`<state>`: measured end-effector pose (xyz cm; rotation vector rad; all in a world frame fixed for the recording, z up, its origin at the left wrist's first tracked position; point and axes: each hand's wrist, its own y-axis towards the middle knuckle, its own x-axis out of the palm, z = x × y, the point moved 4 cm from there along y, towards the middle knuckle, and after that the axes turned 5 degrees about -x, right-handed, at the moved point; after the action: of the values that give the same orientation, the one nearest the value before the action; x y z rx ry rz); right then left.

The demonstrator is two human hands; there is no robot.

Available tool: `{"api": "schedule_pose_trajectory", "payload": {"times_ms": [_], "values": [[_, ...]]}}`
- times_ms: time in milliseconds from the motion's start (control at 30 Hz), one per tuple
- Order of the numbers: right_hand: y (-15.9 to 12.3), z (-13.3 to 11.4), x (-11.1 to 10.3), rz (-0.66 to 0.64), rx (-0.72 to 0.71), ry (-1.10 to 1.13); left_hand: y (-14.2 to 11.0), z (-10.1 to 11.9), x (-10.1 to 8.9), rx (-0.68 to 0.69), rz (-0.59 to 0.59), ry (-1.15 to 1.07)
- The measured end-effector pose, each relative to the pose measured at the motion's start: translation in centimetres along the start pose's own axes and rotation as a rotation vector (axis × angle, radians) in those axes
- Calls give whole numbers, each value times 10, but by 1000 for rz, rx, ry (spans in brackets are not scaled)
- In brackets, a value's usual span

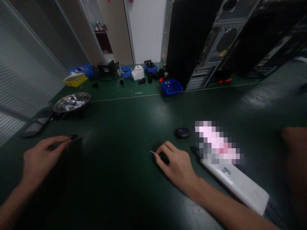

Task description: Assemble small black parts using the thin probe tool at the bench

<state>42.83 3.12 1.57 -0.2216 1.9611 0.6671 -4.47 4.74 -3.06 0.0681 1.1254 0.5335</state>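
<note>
A dark green counter [129, 119] catches dull patches of light, with slatted blinds [28, 76] at left and beige [117, 28] and white panels [148, 28] standing behind.

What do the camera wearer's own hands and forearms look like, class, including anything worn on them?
The left hand and right hand are ungloved. The left forearm and right forearm show no sleeve, watch or bracelet. No markings can be made out.

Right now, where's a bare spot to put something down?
Bare green table lies between the left hand and right hand, and between the steel bowl and nearest blue bin. It's crowded along the back and around the long white object.
</note>
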Motion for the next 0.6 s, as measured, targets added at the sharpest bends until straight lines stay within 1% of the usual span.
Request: {"api": "schedule_pose_trajectory", "payload": {"times_ms": [33, 100, 167, 200, 233, 267, 300, 367, 433, 600], "values": [[0, 1, -1, 4, 4, -1, -9, 35, 3, 63, -32, -65], [-1, 3, -4, 22, 19, 1, -32, 115, 15, 319, -153, -256], [-2, 7, -9, 51, 44, 10, -56, 187, 32, 538, -265, -432], [-2, 9, -11, 65, 57, 15, -66, 216, 41, 629, -324, -487], [-2, 11, -13, 77, 70, 19, -74, 239, 50, 695, -365, -527], [-2, 13, -15, 88, 81, 22, -81, 257, 59, 734, -407, -542], [-1, 15, -16, 95, 88, 26, -85, 269, 67, 754, -437, -550], [-1, 16, -17, 92, 90, 39, -88, 279, 77, 750, -462, -558], [0, 16, -16, 75, 79, 57, -87, 277, 80, 731, -456, -584], [0, 15, -14, 55, 58, 98, -86, 269, 77, 708, -469, -651]]}}
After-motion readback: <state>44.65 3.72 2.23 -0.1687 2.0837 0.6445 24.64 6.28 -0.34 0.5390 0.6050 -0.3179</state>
